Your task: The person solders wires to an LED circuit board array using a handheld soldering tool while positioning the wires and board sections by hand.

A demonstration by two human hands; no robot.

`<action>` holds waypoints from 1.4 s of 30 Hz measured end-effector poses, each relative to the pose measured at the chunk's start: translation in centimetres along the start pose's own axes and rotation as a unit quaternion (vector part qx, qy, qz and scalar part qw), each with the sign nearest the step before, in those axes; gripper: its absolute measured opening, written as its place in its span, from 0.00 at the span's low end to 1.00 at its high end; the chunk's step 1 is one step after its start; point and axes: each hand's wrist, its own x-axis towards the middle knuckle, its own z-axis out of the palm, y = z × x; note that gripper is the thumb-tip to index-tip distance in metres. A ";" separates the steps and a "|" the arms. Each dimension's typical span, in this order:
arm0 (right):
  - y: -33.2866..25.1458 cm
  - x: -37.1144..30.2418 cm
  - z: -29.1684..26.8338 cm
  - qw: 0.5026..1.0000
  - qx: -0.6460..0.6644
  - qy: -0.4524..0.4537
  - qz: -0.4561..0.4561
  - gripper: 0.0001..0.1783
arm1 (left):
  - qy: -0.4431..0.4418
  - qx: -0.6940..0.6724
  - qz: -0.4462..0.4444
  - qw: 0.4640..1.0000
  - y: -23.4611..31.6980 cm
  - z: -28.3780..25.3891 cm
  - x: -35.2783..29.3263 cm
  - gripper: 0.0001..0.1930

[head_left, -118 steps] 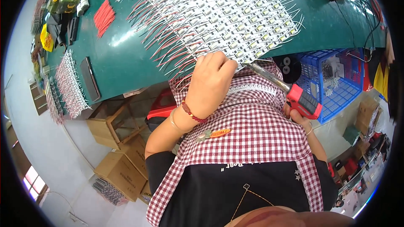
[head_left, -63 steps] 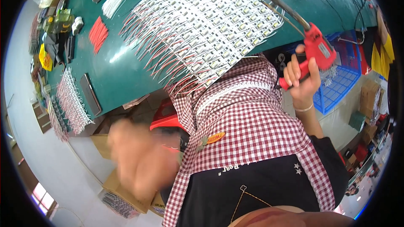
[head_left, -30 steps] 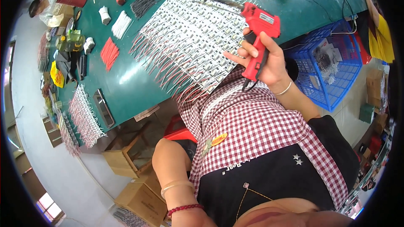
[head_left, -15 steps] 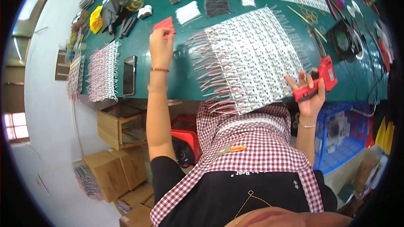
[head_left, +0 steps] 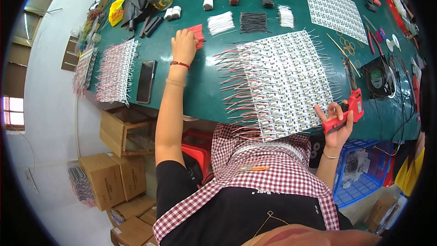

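Red wires [head_left: 196,34]: short cut bundle, far side of green surface [head_left: 205,91], under left hand [head_left: 183,45] fingertips; grip can't tell.
Red tool [head_left: 349,111]: pistol-shaped w/ long metal tip, right hand [head_left: 334,125] wrapped on handle, near edge.
Module sheet [head_left: 284,84]: white grid, red/white leads fringing, overhangs near edge.
Open room: bare green betw. sheet & black phone [head_left: 146,81].
Blue basket [head_left: 359,173]: below the edge, right; small bits inside, unclear.

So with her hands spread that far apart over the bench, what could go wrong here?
The left hand reaches for the red wire bundle while the right hand grips the red soldering gun. With the reach drawing attention left, its tip might brush the wired module sheet beside it. That sheet overhangs the green table edge, so a nudge could perhaps slide it off.
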 end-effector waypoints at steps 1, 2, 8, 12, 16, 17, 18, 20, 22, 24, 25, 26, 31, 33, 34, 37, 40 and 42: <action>-0.1 0.0 0.1 1.000 0.001 0.005 0.002 0.18 | 0.043 0.002 0.034 0.998 0.0 0.2 -0.2 0.05; -0.1 0.1 0.2 1.000 -0.001 0.003 0.002 0.18 | 0.045 0.001 0.032 0.998 -0.2 0.4 -0.3 0.05; -0.2 0.2 0.4 1.000 -0.014 -0.026 -0.005 0.18 | 0.164 -0.135 0.066 0.975 -0.1 0.5 -0.7 0.03; 0.0 0.1 0.1 0.999 -0.021 -0.029 -0.010 0.18 | 0.219 -0.315 -0.017 0.923 1.7 -0.4 -1.2 0.03; 0.0 -0.2 0.3 1.000 -0.013 -0.015 -0.005 0.18 | 0.161 -0.689 -0.139 0.693 3.4 -1.3 -2.0 0.10; -0.1 -0.3 0.5 1.000 -0.021 -0.017 -0.008 0.18 | 0.152 -0.731 -0.146 0.649 3.5 -1.6 -2.1 0.11; -0.2 -0.5 0.6 0.999 -0.028 -0.019 -0.011 0.18 | 0.152 -0.729 -0.149 0.650 3.1 -1.4 -2.5 0.11; -0.5 -0.4 0.7 0.999 -0.028 -0.032 -0.002 0.19 | 0.157 -0.697 -0.138 0.686 2.6 -1.3 -2.5 0.09; -0.8 -0.4 0.8 0.999 -0.023 -0.032 -0.003 0.19 | 0.141 -0.720 -0.167 0.658 2.6 -0.7 -2.7 0.09; -0.7 -0.3 0.6 0.999 -0.001 -0.037 0.003 0.19 | 0.136 -0.677 -0.174 0.702 2.2 0.0 -2.7 0.10; -0.7 -0.3 0.4 0.999 0.006 -0.043 0.004 0.19 | 0.180 -0.466 -0.177 0.848 3.0 -1.4 -2.7 0.07; -0.7 -0.2 0.3 0.999 0.012 -0.049 0.006 0.19 | 0.180 -0.466 -0.178 0.848 2.4 -0.6 -2.6 0.07; -0.8 -0.3 0.8 0.999 0.004 -0.040 0.003 0.20 | 0.126 -0.188 -0.029 0.974 0.8 -0.5 -3.0 0.06; -0.9 -0.2 0.9 0.999 -0.004 -0.040 0.005 0.20 | 0.116 -0.168 -0.035 0.978 1.1 -0.1 -3.1 0.06; -1.0 -0.3 0.9 0.999 0.004 -0.038 0.009 0.20 | 0.107 -0.148 -0.037 0.982 1.2 -0.1 -3.1 0.06; -0.8 -0.3 0.9 0.999 0.006 -0.034 0.012 0.20 | 0.091 -0.107 -0.041 0.989 1.0 -0.4 -3.1 0.07; -0.9 -0.4 0.9 1.000 0.004 -0.029 0.010 0.20 | 0.129 -0.095 -0.027 0.987 1.3 -0.1 -3.2 0.07; -0.8 -0.4 1.0 1.000 0.008 -0.026 0.011 0.20 | 0.150 -0.117 -0.041 0.981 1.0 -0.1 -2.8 0.06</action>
